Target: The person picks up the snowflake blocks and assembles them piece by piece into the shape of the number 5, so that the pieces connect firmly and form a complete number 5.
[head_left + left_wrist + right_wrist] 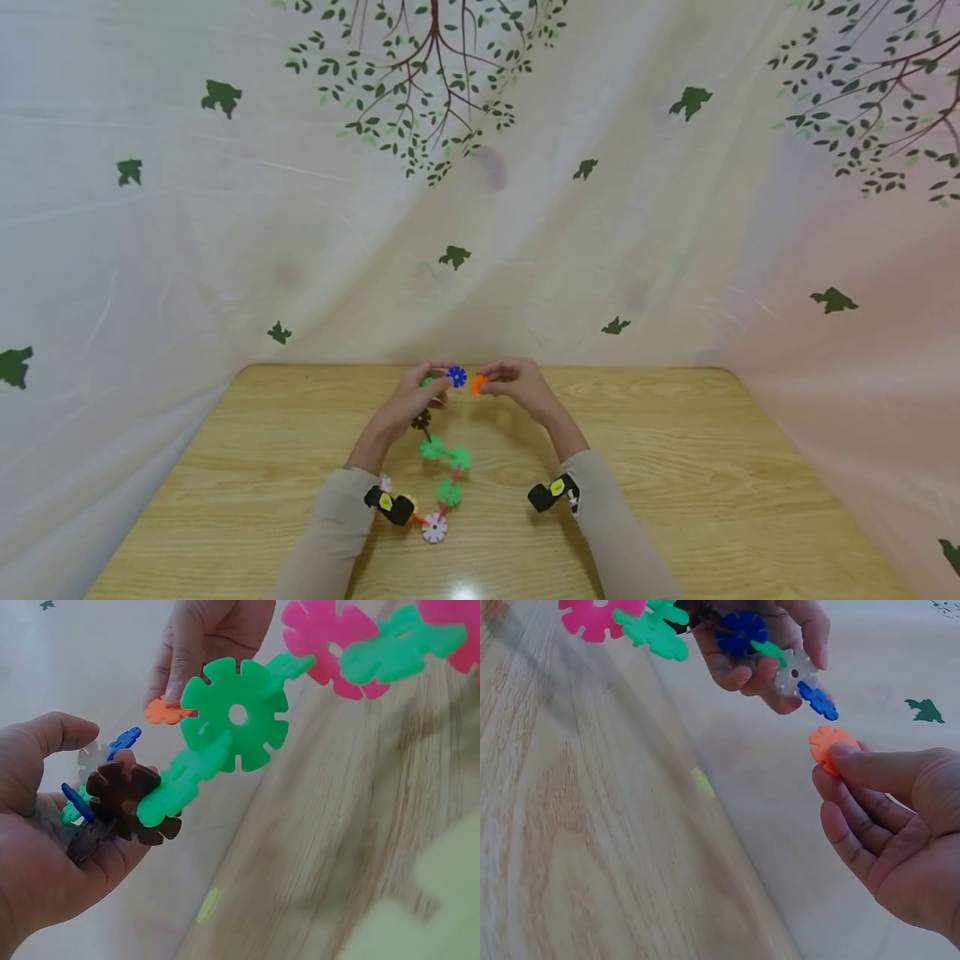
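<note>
My left hand (405, 404) grips one end of a chain of notched plastic snowflake discs. At that end a blue disc (457, 377) points toward the right, slotted to a white disc (786, 684) between the fingers. Brown discs (112, 787) lie against the left palm, followed by green discs (214, 682) and pink discs (319, 630) down the chain. My right hand (521, 389) pinches a single orange disc (825, 741) between thumb and fingers. Only a small gap separates the orange disc from the blue one.
The chain trails over the wooden table (675, 467) toward a pale pink disc (434, 528) near the left forearm. Behind the far table edge hangs a light curtain (525, 275) with printed leaves. Each wrist wears a small black camera (542, 497).
</note>
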`<state>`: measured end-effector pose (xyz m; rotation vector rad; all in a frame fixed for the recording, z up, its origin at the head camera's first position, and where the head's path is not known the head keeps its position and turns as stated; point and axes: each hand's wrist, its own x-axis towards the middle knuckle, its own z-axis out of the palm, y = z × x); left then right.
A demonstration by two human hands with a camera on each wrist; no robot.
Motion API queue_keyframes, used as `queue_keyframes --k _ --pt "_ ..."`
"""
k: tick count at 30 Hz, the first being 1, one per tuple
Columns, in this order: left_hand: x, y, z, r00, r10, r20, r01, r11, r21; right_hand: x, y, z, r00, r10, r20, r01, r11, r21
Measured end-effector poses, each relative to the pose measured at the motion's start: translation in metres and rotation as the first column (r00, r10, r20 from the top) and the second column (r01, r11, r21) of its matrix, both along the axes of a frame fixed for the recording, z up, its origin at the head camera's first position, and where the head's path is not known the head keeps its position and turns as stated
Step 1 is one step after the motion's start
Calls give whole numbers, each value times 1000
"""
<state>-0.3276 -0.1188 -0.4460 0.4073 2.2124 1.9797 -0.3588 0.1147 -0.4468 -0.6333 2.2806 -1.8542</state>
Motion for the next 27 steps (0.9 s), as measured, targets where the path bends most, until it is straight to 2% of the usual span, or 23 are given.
queue_keyframes --k 7,14,25,27 --pt "2 4 0 999 8 31 -9 1000 6 1 -1 5 1000 -13 -26 12 998 -59" --pt "3 6 -1 1000 0 -2 0 1000 6 4 -3 10 998 -43 -45 40 997 -68" --pt "4 6 0 1000 -2 -14 2 1000 -7 5 -9 8 992 -72 -99 66 996 -54" --pt "4 6 1 1000 -9 -12 9 1000 -5 8 -10 12 992 -77 -102 72 996 -53"
